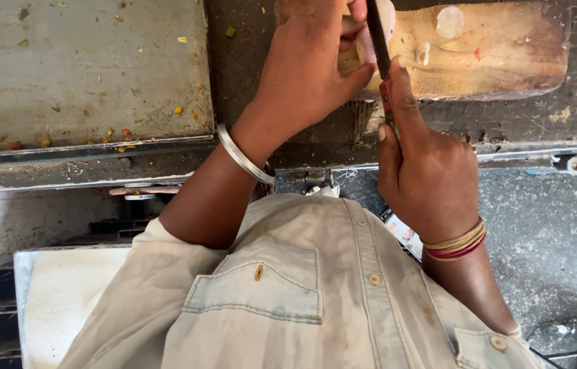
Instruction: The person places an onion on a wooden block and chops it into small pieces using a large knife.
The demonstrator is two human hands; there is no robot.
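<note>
My left hand rests on the wooden board, and my right hand is just right of it with the knife between them. The metal tray lies left of the board.

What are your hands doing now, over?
Left hand pins an onion on the wooden board. Right hand grips knife, blade on it. Nothing in the way.
</note>
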